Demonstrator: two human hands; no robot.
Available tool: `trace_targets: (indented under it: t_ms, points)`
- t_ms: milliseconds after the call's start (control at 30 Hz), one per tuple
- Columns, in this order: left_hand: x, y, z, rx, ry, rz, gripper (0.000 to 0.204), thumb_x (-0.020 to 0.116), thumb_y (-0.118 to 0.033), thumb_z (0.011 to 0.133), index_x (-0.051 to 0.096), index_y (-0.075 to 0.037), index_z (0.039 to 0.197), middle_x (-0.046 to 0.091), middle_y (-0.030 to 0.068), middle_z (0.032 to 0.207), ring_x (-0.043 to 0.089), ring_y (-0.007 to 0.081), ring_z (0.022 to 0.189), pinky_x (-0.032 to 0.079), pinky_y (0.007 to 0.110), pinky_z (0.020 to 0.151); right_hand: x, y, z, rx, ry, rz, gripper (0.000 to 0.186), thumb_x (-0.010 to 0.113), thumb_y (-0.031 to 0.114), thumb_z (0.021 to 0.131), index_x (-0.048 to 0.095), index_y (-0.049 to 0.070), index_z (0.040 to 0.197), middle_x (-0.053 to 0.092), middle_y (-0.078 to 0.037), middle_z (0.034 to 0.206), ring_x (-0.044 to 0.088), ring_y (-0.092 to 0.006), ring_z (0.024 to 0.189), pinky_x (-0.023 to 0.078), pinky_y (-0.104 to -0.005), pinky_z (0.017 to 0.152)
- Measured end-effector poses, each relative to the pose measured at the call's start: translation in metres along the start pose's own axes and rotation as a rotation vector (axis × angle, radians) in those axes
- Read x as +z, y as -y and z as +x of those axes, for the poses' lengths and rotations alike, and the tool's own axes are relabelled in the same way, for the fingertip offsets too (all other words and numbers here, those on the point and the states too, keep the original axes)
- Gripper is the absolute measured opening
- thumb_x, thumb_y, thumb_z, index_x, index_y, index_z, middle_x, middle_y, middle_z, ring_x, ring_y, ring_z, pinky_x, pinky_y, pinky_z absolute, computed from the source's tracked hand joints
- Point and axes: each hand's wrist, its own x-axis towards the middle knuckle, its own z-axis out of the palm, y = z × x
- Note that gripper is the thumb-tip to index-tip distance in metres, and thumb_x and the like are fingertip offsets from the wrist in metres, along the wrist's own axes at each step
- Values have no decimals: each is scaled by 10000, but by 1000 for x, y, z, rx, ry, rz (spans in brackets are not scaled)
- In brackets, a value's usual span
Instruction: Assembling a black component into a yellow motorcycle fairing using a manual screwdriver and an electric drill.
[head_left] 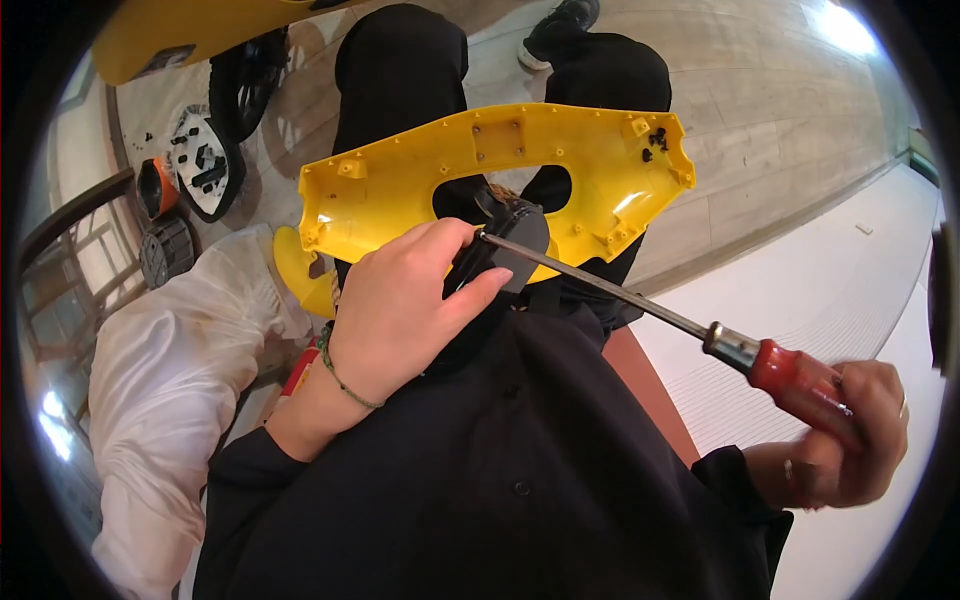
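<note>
A long-shafted screwdriver [610, 287] with a red handle is gripped in my right hand [835, 435] at the lower right. Its tip meets a black round-edged part [525, 243] in front of my lap. My left hand [405, 295] is closed around that part's near side, thumb on its face and index fingertip beside the screwdriver's tip. The other left fingers are hidden. Beneath, a yellow plastic shell [390, 195] with an oval opening lies across my thighs, its ribbed inside facing up. Several small black screws [655, 145] rest in its right end.
To the left, a person's white sleeve [170, 350] lies near a yellow curved piece [300, 275]. On the floor are a white-and-black tray of black parts [205, 165], an orange-and-black ring [155, 190] and a grey ribbed cylinder [167, 250]. A white panel [790, 310] is at right.
</note>
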Motion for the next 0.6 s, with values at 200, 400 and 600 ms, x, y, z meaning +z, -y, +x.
trace_targets:
  t_ms: [200, 400, 600]
  points:
    - [-3, -5, 0, -35, 37, -3, 292, 717, -225, 779, 605, -12, 944, 605, 104, 787, 530, 223, 590, 414, 311, 562, 9, -19, -1, 0, 19, 213, 601, 717, 545, 720, 552, 6, 926, 569, -188, 864, 507, -165, 545, 374, -219, 475]
    - [0, -2, 2, -42, 24, 18, 283, 718, -219, 777, 598, -9, 924, 588, 96, 756, 508, 217, 568, 402, 310, 551, -1, -6, -13, 101, 47, 377, 161, 702, 59, 755, 570, 102, 837, 513, -135, 925, 595, -178, 599, 576, -262, 598]
    - [-7, -4, 1, -103, 49, 14, 286, 714, -226, 782, 597, -7, 924, 590, 96, 761, 525, 220, 597, 412, 311, 566, 24, 1, -8, 199, -178, -42, 649, 540, 627, 808, 547, -12, 923, 547, -122, 712, 478, -152, 525, 384, -220, 478]
